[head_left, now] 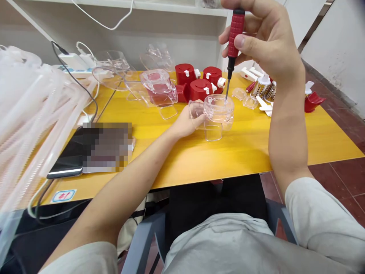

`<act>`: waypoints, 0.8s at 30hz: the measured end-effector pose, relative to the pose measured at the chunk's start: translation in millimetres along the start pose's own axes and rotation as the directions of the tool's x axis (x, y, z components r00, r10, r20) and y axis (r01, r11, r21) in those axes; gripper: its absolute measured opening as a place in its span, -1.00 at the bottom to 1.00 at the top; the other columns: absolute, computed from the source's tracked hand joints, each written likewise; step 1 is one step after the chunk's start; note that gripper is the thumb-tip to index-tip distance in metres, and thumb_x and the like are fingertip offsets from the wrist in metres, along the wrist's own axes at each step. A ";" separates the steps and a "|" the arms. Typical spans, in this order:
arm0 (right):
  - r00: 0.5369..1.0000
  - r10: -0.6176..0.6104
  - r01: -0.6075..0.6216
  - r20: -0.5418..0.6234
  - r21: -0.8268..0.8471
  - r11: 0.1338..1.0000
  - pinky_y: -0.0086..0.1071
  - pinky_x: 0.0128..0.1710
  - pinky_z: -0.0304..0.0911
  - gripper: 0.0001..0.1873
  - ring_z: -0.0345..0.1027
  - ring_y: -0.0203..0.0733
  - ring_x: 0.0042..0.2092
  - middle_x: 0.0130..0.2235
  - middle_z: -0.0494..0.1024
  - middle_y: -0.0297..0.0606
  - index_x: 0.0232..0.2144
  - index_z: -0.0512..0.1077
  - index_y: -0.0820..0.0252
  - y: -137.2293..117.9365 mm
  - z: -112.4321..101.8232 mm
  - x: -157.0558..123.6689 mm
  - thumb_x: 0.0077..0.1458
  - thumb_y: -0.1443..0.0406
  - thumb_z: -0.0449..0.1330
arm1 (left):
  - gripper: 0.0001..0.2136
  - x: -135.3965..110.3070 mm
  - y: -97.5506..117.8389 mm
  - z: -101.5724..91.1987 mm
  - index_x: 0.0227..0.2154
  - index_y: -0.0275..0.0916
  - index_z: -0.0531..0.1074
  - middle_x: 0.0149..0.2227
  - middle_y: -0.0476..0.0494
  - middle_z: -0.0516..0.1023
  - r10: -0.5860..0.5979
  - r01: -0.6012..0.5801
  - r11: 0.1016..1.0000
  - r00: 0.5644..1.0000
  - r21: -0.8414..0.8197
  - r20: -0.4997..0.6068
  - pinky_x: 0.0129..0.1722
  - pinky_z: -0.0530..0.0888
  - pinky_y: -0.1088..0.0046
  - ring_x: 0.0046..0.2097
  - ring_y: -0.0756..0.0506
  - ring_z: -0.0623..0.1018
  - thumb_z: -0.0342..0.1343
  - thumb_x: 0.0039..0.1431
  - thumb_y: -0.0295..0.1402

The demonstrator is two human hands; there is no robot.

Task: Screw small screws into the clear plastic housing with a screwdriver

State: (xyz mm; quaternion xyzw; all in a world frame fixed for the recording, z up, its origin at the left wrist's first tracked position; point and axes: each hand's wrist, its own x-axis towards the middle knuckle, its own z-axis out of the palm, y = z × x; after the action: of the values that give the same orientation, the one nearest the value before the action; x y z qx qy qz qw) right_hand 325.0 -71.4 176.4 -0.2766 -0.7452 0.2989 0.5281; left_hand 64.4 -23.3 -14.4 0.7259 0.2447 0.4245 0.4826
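Two hands: left hand (185,123) low over the tabletop, right hand (264,40) raised above it, the forearms well apart.
Right fingers (251,13): curled shut around a red-handled screwdriver (236,34), thumb pressed along the grip, shaft pointing down.
Left fingers (196,120): partly curled, holding a clear plastic housing (219,114) from the side, tips hidden behind the plastic.
Held part: upright above the near middle of the table, screwdriver tip touching its top; contact between its base and the tabletop impossible to tell.
Open room: yellow tabletop (234,156) between housing and near edge, with more beyond the right forearm toward the right corner.
Edges: near table edge crossing under both forearms; far edge against a white shelf unit (128,11).
Nearby parts: clear plastic jug (159,87) just left of the housing; red lids (196,80) behind it; two metal graters (262,86) and white pieces to the right; red plastic piece (313,102) near the right edge.
Left side: pile of white plastic tubes (34,114) over the table corner; black phone (65,160) beside a pixelated patch (107,146); power strip (75,68) at the back.
Room: dark red floor tiles (339,179), white wall (336,45), grey chair (142,236).
Writing: small sticker (64,195) on the near edge, its red marks unreadable.
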 end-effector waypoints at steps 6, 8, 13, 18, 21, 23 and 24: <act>1.000 -0.022 0.022 0.019 -0.016 1.000 -0.59 -0.25 0.65 -0.35 0.75 -0.40 -0.17 -0.11 0.82 -0.38 0.26 0.61 0.26 -3.5 3.1 2.5 0.17 0.21 0.59 | -0.46 -3.5 0.2 0.2 -0.14 -0.20 0.74 -0.03 -0.32 0.86 -0.025 0.025 1.000 0.998 0.003 0.057 0.30 0.72 -0.05 0.15 -0.43 0.80 0.56 0.27 0.23; 0.999 -0.051 0.051 0.012 -0.009 0.999 -0.56 -0.26 0.63 -0.30 0.72 -0.39 -0.20 -0.19 0.77 -0.39 0.18 0.61 0.27 0.6 5.3 5.7 0.11 0.08 0.67 | -0.44 -4.4 0.2 0.5 -0.14 -0.21 0.75 -0.01 -0.33 0.86 -0.025 0.025 1.000 0.999 -0.003 0.048 0.30 0.72 -0.05 0.17 -0.44 0.80 0.57 0.25 0.24; 0.994 -0.095 0.092 -0.046 -0.063 0.994 -0.62 -0.26 0.56 -0.28 0.45 -0.59 -0.26 -0.08 0.65 -0.45 -0.03 0.57 0.22 5.6 5.3 10.7 -0.07 0.02 0.77 | -0.38 -6.6 -3.6 2.7 -0.14 -0.24 0.77 -0.03 -0.37 0.86 -0.036 0.037 0.999 0.999 -0.027 0.033 0.21 0.74 -0.01 0.10 -0.43 0.83 0.54 0.26 0.31; 0.998 -0.070 0.069 0.002 -0.178 0.982 -0.58 -0.13 0.65 -0.45 0.55 -0.50 -0.08 0.29 0.69 -0.47 0.20 0.67 0.05 -2.3 3.4 3.2 0.23 0.07 0.59 | -0.32 -8.8 -4.5 2.5 -0.09 -0.24 0.80 0.05 -0.40 0.87 -0.028 0.028 1.000 1.000 -0.006 0.013 0.21 0.75 0.01 0.12 -0.44 0.82 0.50 0.26 0.39; 0.999 -0.038 0.038 0.002 -0.177 0.984 -0.52 -0.04 0.74 -0.50 0.72 -0.33 0.04 0.13 0.77 -0.40 0.22 0.70 -0.06 -4.2 4.6 -0.5 0.25 0.17 0.49 | -0.33 -9.8 -2.7 2.0 -0.10 -0.23 0.80 0.03 -0.39 0.87 -0.039 0.039 0.999 0.999 -0.004 0.009 0.20 0.76 0.00 0.10 -0.44 0.82 0.52 0.25 0.38; 0.999 -0.034 0.032 -0.007 -0.161 0.986 -0.46 -0.03 0.79 -0.46 0.77 -0.25 0.03 -0.03 0.78 -0.35 0.22 0.68 -0.07 -2.4 5.3 -0.6 0.19 0.17 0.50 | -0.35 -10.2 -1.7 2.0 -0.12 -0.22 0.79 0.00 -0.37 0.87 -0.043 0.044 0.999 0.999 -0.014 0.015 0.21 0.76 -0.02 0.11 -0.45 0.82 0.53 0.25 0.37; 0.999 -0.042 0.039 -0.015 -0.162 0.986 -0.45 -0.02 0.81 -0.45 0.77 -0.25 0.00 -0.05 0.78 -0.34 0.21 0.68 -0.04 -0.7 5.4 0.0 0.18 0.13 0.52 | -0.35 -10.3 -1.3 2.1 -0.14 -0.21 0.79 -0.01 -0.37 0.87 -0.044 0.044 0.999 0.999 -0.016 0.015 0.22 0.76 -0.02 0.12 -0.45 0.82 0.53 0.25 0.37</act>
State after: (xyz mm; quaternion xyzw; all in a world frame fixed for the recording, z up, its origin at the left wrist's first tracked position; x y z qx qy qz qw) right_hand 319.8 -72.8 175.5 -0.3061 -0.7676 0.2241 0.5165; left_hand 60.9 -31.7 -19.8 0.7193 0.2538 0.4106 0.4996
